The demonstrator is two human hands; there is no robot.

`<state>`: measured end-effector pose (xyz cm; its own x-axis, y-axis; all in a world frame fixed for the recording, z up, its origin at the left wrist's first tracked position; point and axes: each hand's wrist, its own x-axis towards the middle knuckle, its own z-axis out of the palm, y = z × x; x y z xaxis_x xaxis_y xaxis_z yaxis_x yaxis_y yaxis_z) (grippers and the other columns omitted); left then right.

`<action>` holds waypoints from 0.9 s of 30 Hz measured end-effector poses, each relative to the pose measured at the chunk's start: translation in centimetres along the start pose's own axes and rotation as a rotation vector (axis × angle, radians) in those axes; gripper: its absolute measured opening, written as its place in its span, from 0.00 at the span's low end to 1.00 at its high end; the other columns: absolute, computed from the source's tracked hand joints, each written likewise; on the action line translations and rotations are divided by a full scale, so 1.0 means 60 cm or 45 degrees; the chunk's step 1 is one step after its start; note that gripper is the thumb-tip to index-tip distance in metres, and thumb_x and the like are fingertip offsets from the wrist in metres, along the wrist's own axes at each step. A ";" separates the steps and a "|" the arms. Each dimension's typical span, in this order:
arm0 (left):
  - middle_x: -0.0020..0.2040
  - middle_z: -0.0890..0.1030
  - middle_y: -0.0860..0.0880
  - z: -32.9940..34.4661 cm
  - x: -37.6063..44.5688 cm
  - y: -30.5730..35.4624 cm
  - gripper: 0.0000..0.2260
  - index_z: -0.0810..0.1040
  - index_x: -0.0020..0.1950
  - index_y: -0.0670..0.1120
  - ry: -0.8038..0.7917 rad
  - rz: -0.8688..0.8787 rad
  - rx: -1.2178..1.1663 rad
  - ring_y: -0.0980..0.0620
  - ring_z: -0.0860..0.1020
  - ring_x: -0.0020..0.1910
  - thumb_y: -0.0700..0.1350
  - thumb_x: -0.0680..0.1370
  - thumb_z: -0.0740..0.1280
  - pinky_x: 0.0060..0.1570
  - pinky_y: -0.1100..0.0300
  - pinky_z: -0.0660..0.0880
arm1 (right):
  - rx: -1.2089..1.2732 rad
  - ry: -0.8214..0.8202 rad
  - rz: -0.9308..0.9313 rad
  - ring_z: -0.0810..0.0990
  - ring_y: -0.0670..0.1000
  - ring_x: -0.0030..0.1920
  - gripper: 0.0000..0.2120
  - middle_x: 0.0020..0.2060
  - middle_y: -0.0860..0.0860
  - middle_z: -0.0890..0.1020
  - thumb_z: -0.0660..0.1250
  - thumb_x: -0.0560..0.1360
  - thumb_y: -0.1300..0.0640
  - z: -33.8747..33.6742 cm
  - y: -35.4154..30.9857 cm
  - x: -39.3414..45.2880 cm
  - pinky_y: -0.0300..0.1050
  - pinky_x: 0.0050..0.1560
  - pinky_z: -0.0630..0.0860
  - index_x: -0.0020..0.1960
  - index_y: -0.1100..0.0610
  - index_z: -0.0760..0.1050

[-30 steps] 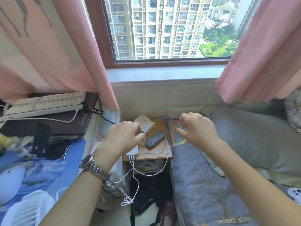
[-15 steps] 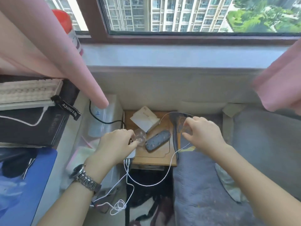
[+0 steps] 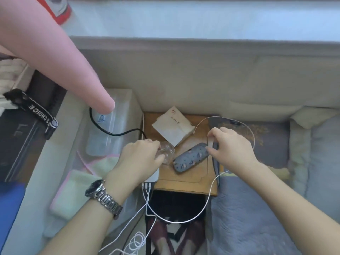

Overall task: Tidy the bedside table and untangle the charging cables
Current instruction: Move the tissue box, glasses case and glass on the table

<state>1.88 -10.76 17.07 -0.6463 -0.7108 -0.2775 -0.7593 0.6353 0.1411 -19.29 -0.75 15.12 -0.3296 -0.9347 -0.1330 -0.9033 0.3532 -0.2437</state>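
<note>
A small wooden bedside table stands between a clear storage box and the bed. On it lie a grey patterned glasses case, a folded white paper packet and a clear glass. My left hand grips the glass at the table's left side. My right hand pinches a white charging cable just right of the case; the cable loops over the bed edge and down to a white charger at the table's front left corner. More white cables hang tangled below.
A pink curtain hangs over the clear storage box on the left, with a black cable across its lid. Dark boxes sit far left. A grey quilt and pillows lie on the right. A window sill runs along the back.
The camera has tilted down and closer, so the window has left the view. My left hand stays on the glass. My right hand has moved left toward the glasses case, still holding the cable.
</note>
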 end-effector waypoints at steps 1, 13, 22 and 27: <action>0.51 0.79 0.50 0.010 0.010 -0.002 0.12 0.76 0.53 0.50 -0.006 0.006 0.005 0.47 0.77 0.52 0.54 0.76 0.58 0.42 0.55 0.69 | -0.003 -0.006 0.006 0.76 0.55 0.52 0.14 0.47 0.50 0.76 0.66 0.73 0.49 0.011 0.002 0.007 0.44 0.39 0.68 0.57 0.52 0.71; 0.62 0.76 0.49 0.107 0.111 -0.028 0.19 0.70 0.66 0.50 0.064 -0.094 -0.223 0.48 0.75 0.57 0.55 0.78 0.58 0.46 0.54 0.70 | 0.122 -0.089 0.082 0.75 0.57 0.54 0.21 0.54 0.53 0.75 0.67 0.72 0.51 0.110 0.009 0.100 0.47 0.39 0.72 0.63 0.52 0.68; 0.73 0.64 0.43 0.125 0.217 -0.049 0.26 0.60 0.74 0.45 -0.007 -0.183 -0.348 0.42 0.64 0.69 0.52 0.78 0.60 0.62 0.49 0.67 | 0.722 -0.180 0.390 0.79 0.56 0.54 0.26 0.60 0.54 0.78 0.70 0.71 0.53 0.158 0.005 0.167 0.50 0.55 0.75 0.66 0.54 0.67; 0.70 0.67 0.42 0.141 0.270 -0.057 0.25 0.62 0.72 0.46 -0.043 -0.181 -0.464 0.41 0.66 0.68 0.52 0.77 0.62 0.62 0.50 0.66 | 1.014 -0.191 0.585 0.78 0.53 0.53 0.28 0.56 0.54 0.79 0.73 0.69 0.54 0.198 0.007 0.180 0.41 0.47 0.72 0.66 0.53 0.67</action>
<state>-5.34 -21.87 4.05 -0.5343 -0.7699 -0.3490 -0.8223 0.3778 0.4254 -19.96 -10.19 2.14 -0.5187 -0.7012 -0.4892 -0.2201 0.6624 -0.7161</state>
